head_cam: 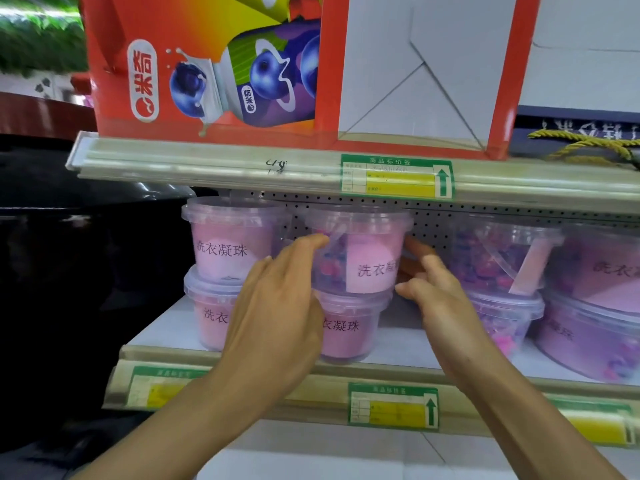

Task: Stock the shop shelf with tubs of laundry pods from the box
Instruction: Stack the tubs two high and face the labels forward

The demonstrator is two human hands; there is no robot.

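A clear tub of laundry pods (pixel 360 251) with a pink label stands on top of another tub (pixel 349 327) on the shelf (pixel 408 351). My left hand (pixel 277 306) lies against the top tub's left side with its fingers spread along the wall. My right hand (pixel 429 278) touches the tub's right side with its fingertips. A second stack of two tubs (pixel 225 244) stands just to the left. More tubs (pixel 502 265) stand on the right. The box is not in view.
The shelf above (pixel 242 161) hangs close over the top tubs and carries a red carton (pixel 207 64) of blueberry drinks. Green price tags (pixel 394 176) sit on the shelf rails. The pegboard back wall (pixel 433 220) is behind the tubs. To the left lies dark space.
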